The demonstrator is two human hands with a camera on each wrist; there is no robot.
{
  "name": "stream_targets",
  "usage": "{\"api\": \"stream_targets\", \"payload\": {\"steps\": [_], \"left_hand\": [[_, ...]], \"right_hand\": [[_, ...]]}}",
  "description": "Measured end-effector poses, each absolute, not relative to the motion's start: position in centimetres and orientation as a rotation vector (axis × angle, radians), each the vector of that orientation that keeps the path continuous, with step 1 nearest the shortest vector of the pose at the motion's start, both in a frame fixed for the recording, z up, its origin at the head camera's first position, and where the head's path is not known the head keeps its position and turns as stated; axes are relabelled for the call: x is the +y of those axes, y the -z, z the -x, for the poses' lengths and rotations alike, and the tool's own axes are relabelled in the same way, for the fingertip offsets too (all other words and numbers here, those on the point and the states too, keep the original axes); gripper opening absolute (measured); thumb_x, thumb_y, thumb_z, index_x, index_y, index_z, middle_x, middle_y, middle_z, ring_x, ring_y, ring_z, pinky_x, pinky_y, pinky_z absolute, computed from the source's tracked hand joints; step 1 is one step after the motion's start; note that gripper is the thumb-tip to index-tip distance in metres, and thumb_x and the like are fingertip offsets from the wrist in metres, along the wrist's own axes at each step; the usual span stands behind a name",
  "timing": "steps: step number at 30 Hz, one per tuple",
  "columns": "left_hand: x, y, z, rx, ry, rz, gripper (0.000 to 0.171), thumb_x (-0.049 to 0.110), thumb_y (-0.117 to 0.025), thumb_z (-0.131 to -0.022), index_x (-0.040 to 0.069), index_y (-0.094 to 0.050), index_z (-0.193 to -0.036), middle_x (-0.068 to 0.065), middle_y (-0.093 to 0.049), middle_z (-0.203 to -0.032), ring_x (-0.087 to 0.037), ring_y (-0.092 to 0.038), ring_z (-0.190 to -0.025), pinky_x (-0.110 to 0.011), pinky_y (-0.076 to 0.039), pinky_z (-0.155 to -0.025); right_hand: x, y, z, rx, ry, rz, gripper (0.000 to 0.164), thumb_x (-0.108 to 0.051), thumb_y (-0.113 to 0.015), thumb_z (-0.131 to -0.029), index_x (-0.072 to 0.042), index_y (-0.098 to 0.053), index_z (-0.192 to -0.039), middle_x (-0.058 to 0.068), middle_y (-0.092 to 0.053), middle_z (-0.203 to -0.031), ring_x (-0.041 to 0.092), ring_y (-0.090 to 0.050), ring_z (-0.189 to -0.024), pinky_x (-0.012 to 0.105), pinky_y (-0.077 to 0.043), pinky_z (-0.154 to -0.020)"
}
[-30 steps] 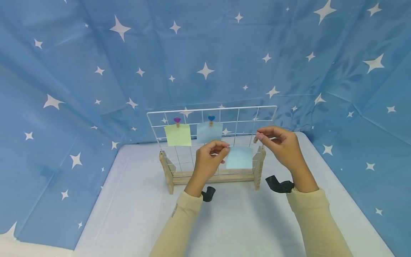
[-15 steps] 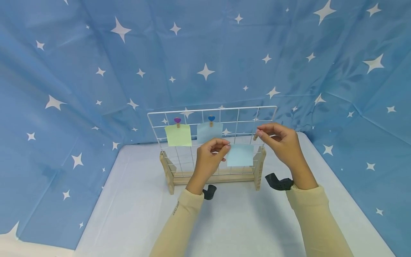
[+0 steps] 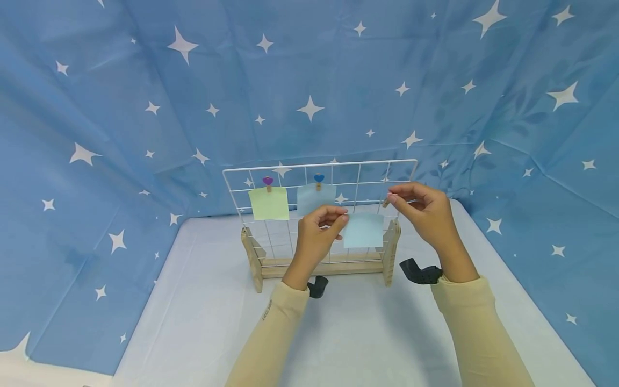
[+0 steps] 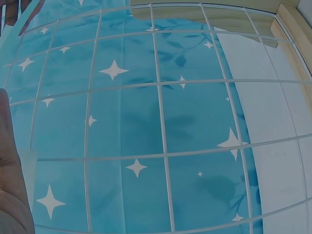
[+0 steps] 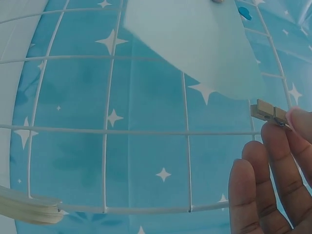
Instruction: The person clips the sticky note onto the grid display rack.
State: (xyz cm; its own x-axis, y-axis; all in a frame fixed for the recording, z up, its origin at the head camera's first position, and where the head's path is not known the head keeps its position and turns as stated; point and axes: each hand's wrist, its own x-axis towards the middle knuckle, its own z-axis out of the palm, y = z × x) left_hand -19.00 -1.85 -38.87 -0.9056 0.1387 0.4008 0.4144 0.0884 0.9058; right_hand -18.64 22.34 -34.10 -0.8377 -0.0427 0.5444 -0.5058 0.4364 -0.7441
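Note:
My left hand (image 3: pixel 316 234) pinches the left edge of a light blue paper note (image 3: pixel 364 230), held in front of the lower right part of a white wire grid (image 3: pixel 357 183). Between thumb and fingertips of my right hand (image 3: pixel 425 212) is a small wooden clothespin (image 5: pixel 265 111), just to the right of the note's top corner. A yellow-green note (image 3: pixel 269 204) hangs on the grid under a clothespin with a purple heart (image 3: pixel 268 181). Beside it a second blue note (image 3: pixel 309 200) hangs under a clothespin with a blue heart (image 3: pixel 319 178), its lower part hidden behind my left hand.
The grid stands in a wooden base (image 3: pixel 338 267) with two upright side feet. White cloth (image 3: pixel 203 322) covers the table, and a blue star-patterned curtain (image 3: pixel 309 64) surrounds it at the back and sides. Black wrist mounts (image 3: pixel 419 273) stick out from both wrists.
My left hand has lifted the blue note slightly up and a little to the right. The right hand, with the clothespin, has risen slightly and stays by the grid's right side.

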Motion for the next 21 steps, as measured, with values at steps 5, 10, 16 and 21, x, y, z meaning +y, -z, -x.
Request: {"api": "stream_targets", "payload": {"steps": [5,10,16,21], "left_hand": [[-1.73,38.82,19.13,-2.145,1.908,0.563,0.016,0.01,-0.075,-0.103,-0.002,-0.078,-0.114,-0.015,-0.078,-0.1,-0.017,-0.073,-0.082,-0.03,-0.065,-0.067],[-1.5,38.55,19.26,-2.142,1.913,0.55,0.014,0.01,-0.076,-0.103,0.0,-0.078,-0.113,-0.014,-0.078,-0.098,-0.017,-0.073,-0.081,-0.03,-0.065,-0.067],[-1.18,38.29,19.55,-2.142,1.919,0.529,0.014,0.009,-0.076,-0.102,-0.001,-0.078,-0.113,-0.014,-0.078,-0.098,-0.014,-0.072,-0.08,-0.03,-0.065,-0.067],[-1.01,38.2,19.73,-2.139,1.919,0.51,0.015,0.009,-0.076,-0.103,-0.001,-0.078,-0.113,-0.014,-0.079,-0.098,-0.011,-0.071,-0.079,-0.03,-0.065,-0.067]], "right_hand": [[22.27,33.93,18.71,-2.25,-1.387,-0.445,0.017,-0.002,-0.077,-0.1,0.005,-0.078,-0.115,-0.002,-0.078,-0.104,-0.004,-0.066,-0.093,0.008,-0.053,-0.084],[22.23,33.76,18.77,-2.253,-1.383,-0.434,0.018,-0.001,-0.077,-0.1,0.005,-0.078,-0.117,0.001,-0.078,-0.106,-0.005,-0.066,-0.094,0.008,-0.053,-0.085],[22.26,33.57,18.82,-2.252,-1.378,-0.431,0.018,-0.001,-0.077,-0.099,0.004,-0.078,-0.116,0.0,-0.078,-0.106,-0.005,-0.065,-0.093,0.007,-0.052,-0.084],[22.28,33.39,18.91,-2.237,-1.386,-0.438,0.017,-0.001,-0.077,-0.099,0.005,-0.078,-0.115,-0.013,-0.075,-0.101,-0.004,-0.065,-0.092,0.008,-0.052,-0.083]]}}
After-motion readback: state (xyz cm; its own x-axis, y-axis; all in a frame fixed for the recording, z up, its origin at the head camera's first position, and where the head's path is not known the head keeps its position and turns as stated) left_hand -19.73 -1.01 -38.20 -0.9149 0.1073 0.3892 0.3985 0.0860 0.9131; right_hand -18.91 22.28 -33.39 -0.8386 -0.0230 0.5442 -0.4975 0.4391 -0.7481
